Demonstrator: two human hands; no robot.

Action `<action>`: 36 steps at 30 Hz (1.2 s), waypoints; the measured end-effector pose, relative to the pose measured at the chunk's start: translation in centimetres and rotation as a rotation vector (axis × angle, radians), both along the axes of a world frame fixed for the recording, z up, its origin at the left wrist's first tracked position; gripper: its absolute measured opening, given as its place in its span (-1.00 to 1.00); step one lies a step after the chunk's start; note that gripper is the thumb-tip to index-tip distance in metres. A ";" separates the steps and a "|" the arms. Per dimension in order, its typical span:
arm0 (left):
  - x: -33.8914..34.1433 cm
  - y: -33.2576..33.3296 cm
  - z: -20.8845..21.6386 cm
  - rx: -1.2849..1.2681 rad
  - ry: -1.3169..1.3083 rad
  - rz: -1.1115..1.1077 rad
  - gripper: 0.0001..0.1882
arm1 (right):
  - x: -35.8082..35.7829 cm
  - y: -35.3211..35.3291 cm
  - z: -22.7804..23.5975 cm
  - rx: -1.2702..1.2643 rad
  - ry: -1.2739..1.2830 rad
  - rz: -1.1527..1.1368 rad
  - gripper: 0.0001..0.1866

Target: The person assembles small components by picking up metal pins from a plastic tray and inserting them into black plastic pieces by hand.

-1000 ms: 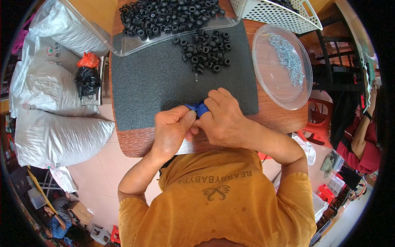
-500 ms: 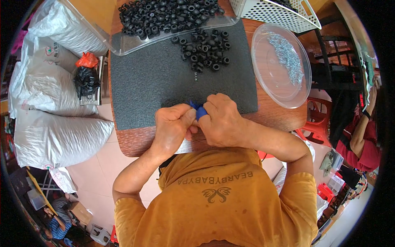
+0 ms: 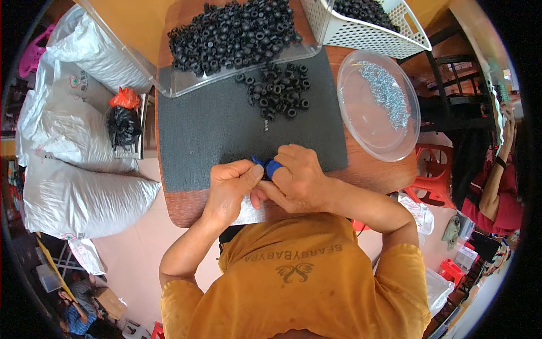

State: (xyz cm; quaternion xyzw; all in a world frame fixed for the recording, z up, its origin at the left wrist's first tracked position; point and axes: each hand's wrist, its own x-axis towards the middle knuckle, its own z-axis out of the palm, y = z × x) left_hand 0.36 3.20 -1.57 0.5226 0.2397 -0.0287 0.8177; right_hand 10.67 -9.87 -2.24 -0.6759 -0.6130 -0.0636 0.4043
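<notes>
Close together over the near edge of the dark grey mat [image 3: 197, 133], my left hand [image 3: 230, 189] and my right hand [image 3: 302, 178] both have bent, pinched fingers. Blue wrapping [image 3: 273, 168] covers a finger of my right hand, and a blue scrap shows by my left fingertips. Something small and dark lies between the fingertips, mostly hidden by them. Beyond my hands, a tiny metal spring [image 3: 266, 125] rests on the mat beside a loose heap of small black hollow parts [image 3: 276, 93].
A clear tray [image 3: 186, 87] of black parts stands at the back. To the right are a round clear dish [image 3: 361, 138] with small silvery-blue pieces and a white perforated basket [image 3: 367, 39]. Full white sacks [image 3: 84, 195] line the left. A red stool [image 3: 435, 169] stands right.
The whole view has shifted, so the table and its contents sit slightly lower in the picture. My hands remain together, with small finger movements around the dark piece.
</notes>
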 end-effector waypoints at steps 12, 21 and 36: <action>0.4 2.0 1.5 0.431 -0.069 0.133 -0.77 | 11.9 -3.2 8.4 0.000 -0.598 -0.365 -0.82; 7.8 7.1 0.6 1.571 -0.507 0.156 -0.78 | 25.6 -3.7 11.1 -0.229 -0.387 -0.905 -0.57; 11.1 8.1 -1.2 1.815 -0.565 -0.026 -0.82 | 13.8 -5.0 6.5 -0.004 -0.281 -0.467 -0.88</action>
